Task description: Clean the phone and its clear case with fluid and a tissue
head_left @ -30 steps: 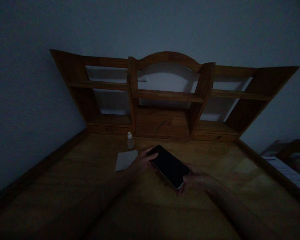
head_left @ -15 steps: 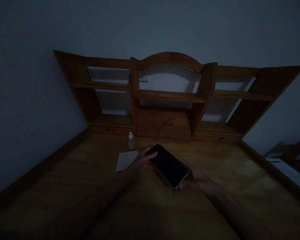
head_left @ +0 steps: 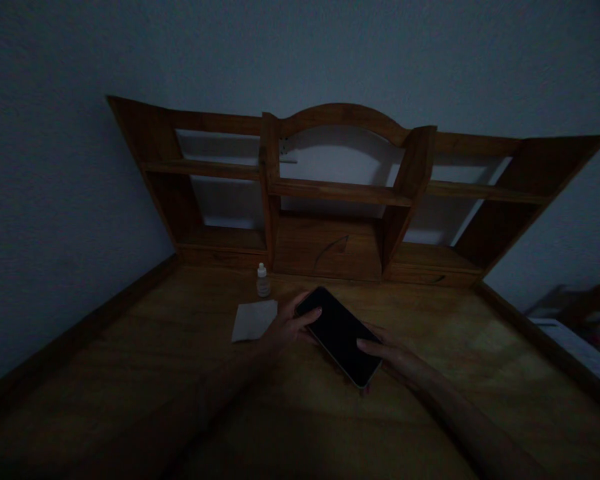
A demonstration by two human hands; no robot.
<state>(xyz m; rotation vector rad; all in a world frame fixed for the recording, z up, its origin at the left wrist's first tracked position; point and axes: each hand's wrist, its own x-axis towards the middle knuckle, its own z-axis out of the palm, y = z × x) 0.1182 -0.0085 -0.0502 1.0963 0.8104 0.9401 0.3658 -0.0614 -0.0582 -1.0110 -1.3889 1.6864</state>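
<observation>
A black smartphone (head_left: 339, 335) with a dark screen is held slantwise above the desk between both hands. My left hand (head_left: 291, 323) grips its upper left end, thumb lying on the screen. At the lower right end my right hand (head_left: 387, 353) is closed round the phone, its thumb also on the glass and its other fingers mostly hidden beneath. Left of my left hand, a white cloth or paper sheet (head_left: 250, 320) lies flat on the desk. Just behind the sheet stands a small clear bottle (head_left: 263, 283) with a white dropper-style cap.
A wooden shelf unit (head_left: 345, 193) runs along the back of the wooden desk (head_left: 430, 313). Through the shelf a wall socket (head_left: 286, 150) shows in part. Low rims edge the desk on both sides. Beyond the right rim is a white surface (head_left: 575, 347). The room is dim.
My right thumb has moved from the phone's lower edge onto its screen. The phone has shifted slightly right and down. My left hand keeps its hold.
</observation>
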